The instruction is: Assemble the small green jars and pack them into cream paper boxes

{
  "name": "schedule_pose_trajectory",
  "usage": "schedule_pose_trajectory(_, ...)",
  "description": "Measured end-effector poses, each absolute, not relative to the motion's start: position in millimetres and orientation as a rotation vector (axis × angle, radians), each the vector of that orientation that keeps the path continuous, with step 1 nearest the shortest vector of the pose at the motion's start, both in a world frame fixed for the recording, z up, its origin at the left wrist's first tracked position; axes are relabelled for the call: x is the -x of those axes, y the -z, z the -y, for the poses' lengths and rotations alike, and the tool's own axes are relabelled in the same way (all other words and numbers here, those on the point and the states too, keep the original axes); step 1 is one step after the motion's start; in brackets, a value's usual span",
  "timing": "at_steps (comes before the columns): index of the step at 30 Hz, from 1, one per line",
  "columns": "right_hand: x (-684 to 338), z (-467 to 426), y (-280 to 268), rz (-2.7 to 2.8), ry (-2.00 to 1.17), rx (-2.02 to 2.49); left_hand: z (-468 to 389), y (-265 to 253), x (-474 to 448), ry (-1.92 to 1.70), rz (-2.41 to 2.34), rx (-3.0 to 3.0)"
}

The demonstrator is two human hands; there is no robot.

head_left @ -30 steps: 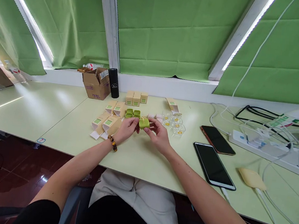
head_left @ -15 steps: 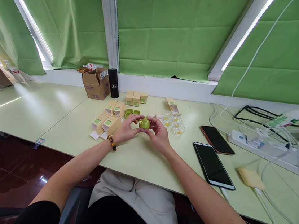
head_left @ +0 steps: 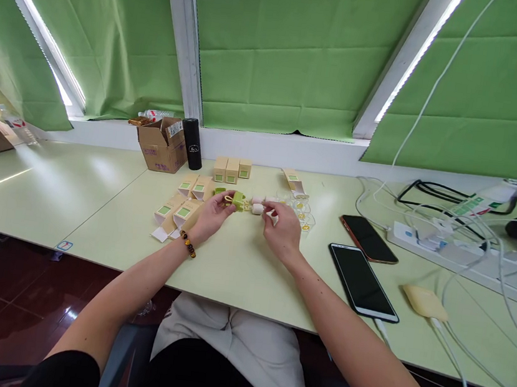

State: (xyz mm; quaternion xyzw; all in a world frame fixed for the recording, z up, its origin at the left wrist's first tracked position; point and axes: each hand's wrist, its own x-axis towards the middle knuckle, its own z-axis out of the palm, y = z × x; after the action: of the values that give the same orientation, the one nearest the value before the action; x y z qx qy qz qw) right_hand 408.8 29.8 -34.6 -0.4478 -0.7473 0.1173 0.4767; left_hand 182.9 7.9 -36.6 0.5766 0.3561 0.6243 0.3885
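My left hand is closed on a small green case with a loop strap, holding it above the table. A small yellowish see-through piece shows at the case's right side; whether it is joined to it I cannot tell. My right hand pinches at a small pale cylinder just to the right of the case. More pale pieces lie right behind it. Clear cups with yellow spots sit beyond my right fingers. Another green piece is partly hidden behind my left hand.
Small beige boxes stand left of my hands, with several more at the back. A cardboard box and black bottle stand by the wall. Two phones, a beige charger and a power strip with cables lie right.
Both hands were around the green case. Now it is in my left hand alone, turned and shifted left. My right hand has moved apart to the right and has the pale cylinder at its fingertips.
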Motion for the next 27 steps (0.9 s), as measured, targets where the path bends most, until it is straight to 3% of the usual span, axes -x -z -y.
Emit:
schedule_pose_trajectory(6, -423.3, -39.1, 30.4, 1.973, 0.13, 1.437, -7.1, 34.3, -180.0, -1.61, -0.796, -1.242)
schedule_pose_trajectory(12, -421.4, -41.0, 39.5, 2.151, 0.275, 1.533, -2.4, 29.1, -180.8, -1.585, -0.684, -1.124)
schedule_pose_trajectory(22, -420.4, -41.5, 38.7, 2.196, 0.297, 1.568, 8.7, 19.2, -186.2, -1.503, -0.598, -1.077)
schedule_pose_trajectory(27, -420.4, -42.7, 37.0, 2.074, 0.069, 1.458, 6.7, 20.1, -184.0, -1.518, -0.62, -1.079)
